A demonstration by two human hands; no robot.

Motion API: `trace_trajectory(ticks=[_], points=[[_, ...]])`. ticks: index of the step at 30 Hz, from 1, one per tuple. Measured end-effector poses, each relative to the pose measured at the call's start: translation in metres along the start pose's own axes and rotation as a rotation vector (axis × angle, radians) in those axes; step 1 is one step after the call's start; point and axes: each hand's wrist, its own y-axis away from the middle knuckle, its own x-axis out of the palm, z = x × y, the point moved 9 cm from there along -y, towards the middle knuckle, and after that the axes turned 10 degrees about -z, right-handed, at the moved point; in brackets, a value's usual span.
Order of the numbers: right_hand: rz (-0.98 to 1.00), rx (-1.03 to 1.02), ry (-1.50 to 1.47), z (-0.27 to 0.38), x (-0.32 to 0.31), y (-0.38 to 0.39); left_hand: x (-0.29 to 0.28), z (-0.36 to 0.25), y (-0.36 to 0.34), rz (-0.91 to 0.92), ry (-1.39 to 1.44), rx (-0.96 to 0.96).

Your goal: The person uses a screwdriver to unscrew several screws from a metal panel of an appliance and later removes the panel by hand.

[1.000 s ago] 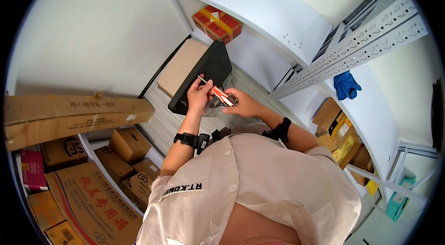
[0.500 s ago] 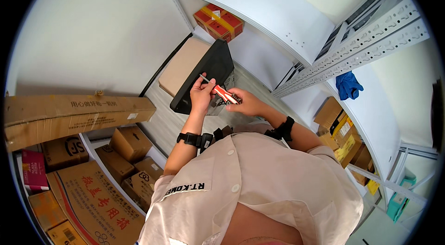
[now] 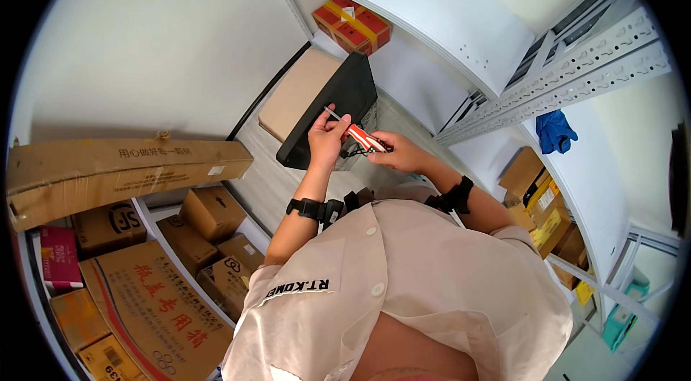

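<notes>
A screwdriver with a red-and-white handle (image 3: 366, 137) and a thin metal shaft is held between my two hands, its tip toward the upper left. My left hand (image 3: 327, 142) is closed on it where handle meets shaft, thumb on top. Around the rear of the handle my right hand (image 3: 399, 153) is closed. Some small dark pieces show at that rear end, too small to make out. Below and beyond my hands stands a container with a black top (image 3: 330, 109) and see-through sides, partly hidden by my left hand.
A beige box (image 3: 299, 89) stands beside the black top, near the wall. At the left, a long cardboard carton (image 3: 129, 172) lies above shelves of boxes. A red box (image 3: 353, 24) sits on the far shelf. Blue gloves (image 3: 554, 132) hang by the right shelf's metal upright.
The whole view has shifted slightly, so everything appears farther right. Both hands keep their hold on the screwdriver, with little other visible movement.
</notes>
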Motion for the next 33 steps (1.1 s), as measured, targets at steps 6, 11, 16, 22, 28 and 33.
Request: trace_trajectory(ticks=[6,11,16,22,28,33], points=[[0.008,0.007,-0.020,-0.002,0.001,0.000,-0.001,-0.003,0.002,-0.045,0.025,0.017],[0.017,-0.006,0.005,-0.001,-0.001,-0.002,-0.001,-0.003,-0.001,-0.051,0.025,0.042],[0.025,0.002,0.008,-0.004,-0.003,-0.008,-0.002,-0.002,-0.003,-0.077,0.011,0.036],[0.062,0.159,-0.220,-0.003,0.003,-0.009,-0.007,-0.002,-0.004,-0.092,-0.007,0.004],[0.086,0.275,-0.467,0.001,0.003,-0.006,-0.008,-0.002,-0.003,-0.076,-0.013,-0.030],[0.054,0.163,-0.309,0.004,0.005,-0.013,-0.008,0.000,-0.005,-0.077,-0.009,-0.054]])
